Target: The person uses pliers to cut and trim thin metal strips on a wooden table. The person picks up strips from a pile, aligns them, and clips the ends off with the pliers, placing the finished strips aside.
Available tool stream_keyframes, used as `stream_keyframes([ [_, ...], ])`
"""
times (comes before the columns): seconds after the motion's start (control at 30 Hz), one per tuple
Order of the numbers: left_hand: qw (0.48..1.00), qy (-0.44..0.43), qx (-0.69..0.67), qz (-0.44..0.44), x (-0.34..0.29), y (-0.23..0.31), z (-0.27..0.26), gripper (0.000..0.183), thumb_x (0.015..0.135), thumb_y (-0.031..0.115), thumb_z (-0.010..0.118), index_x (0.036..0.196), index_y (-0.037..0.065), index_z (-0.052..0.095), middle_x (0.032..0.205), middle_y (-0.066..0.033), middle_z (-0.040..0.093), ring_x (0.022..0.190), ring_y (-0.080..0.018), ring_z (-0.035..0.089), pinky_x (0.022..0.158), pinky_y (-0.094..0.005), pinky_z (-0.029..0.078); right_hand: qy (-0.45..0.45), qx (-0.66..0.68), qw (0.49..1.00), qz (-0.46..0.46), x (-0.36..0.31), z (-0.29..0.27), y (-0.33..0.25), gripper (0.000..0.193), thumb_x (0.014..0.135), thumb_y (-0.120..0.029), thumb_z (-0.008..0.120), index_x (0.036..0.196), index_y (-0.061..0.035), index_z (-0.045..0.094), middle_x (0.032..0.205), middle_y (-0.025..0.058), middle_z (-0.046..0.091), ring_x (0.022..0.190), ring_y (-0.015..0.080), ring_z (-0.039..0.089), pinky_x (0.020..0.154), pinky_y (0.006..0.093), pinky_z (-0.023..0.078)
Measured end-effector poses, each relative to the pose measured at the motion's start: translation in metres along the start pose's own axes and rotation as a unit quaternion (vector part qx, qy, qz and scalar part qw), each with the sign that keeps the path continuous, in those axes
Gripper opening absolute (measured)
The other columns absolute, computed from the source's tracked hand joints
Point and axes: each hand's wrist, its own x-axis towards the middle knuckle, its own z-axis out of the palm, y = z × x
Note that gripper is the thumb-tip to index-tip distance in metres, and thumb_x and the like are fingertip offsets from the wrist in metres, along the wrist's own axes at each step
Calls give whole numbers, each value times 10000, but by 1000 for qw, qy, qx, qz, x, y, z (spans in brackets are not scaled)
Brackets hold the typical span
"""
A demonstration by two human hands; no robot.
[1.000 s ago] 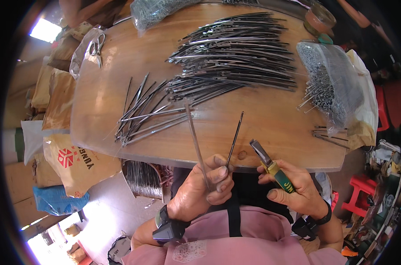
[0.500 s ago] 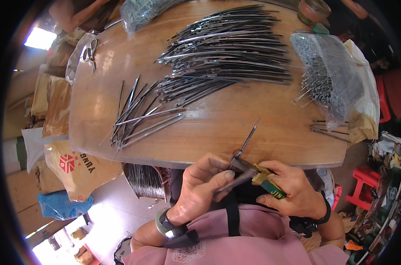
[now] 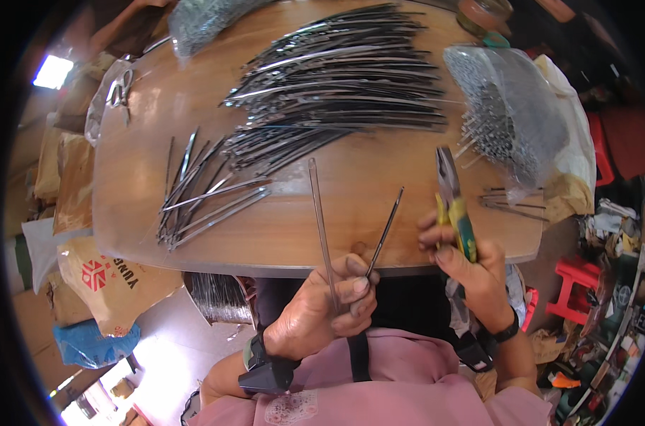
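My left hand (image 3: 326, 305), in front of the table's near edge, is closed on a thin dark metal rod (image 3: 385, 231) held between thumb and fingertips. From the same hand a longer, flat grey metal strip (image 3: 319, 213) sticks up, slanting left. My right hand (image 3: 482, 273) grips pliers (image 3: 449, 181) with green and yellow handles; their jaws point away from me and touch neither the rod nor the strip. Beyond both hands, a wide pile of dark metal strips (image 3: 343, 74) covers the middle of the table. A looser bunch of strips (image 3: 205, 195) lies to its left.
Scissors (image 3: 121, 96) lie at the table's far left. A clear plastic bag of thin metal pieces (image 3: 496, 121) sits at the right, with a few short rods (image 3: 514, 202) nearer me. Another filled bag (image 3: 201, 28) is at the far edge. A red stool (image 3: 574, 287) stands at right.
The pliers have come away from the rod in my left hand and moved up and right. The flat strip now stands up from my left hand. The whole view has shifted slightly.
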Motion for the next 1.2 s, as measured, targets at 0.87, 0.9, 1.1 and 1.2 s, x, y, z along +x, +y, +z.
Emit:
stream_keyframes([
  [0.87,995,43,16,-88,6,-14,8,530,1035,552,366,1201,89,564,688,-81,528,486,-156,443,455,-277,328,24,80,996,21,19,24,21,195,900,-163,733,981,10,691,720,-73,548,657,21,461,578,210,343],
  [0.9,994,63,30,-83,6,-14,5,486,1044,499,393,1188,69,566,707,-87,544,494,-171,466,458,-286,348,27,76,996,23,18,22,19,195,900,-163,733,981,10,691,720,-73,548,657,21,461,578,210,343],
  [1.1,982,123,119,-83,-2,-6,7,296,969,36,492,1247,-60,526,963,-181,658,716,-237,650,651,-338,549,41,107,989,92,16,12,12,154,909,-135,684,970,4,662,1089,77,633,850,108,600,724,255,494],
  [1.2,980,73,180,-44,-11,-8,-4,346,904,4,549,1248,-31,558,1002,-214,668,754,-324,686,667,-392,565,47,136,986,87,13,8,17,151,912,-133,675,983,-2,656,1095,75,631,852,111,605,724,257,500],
])
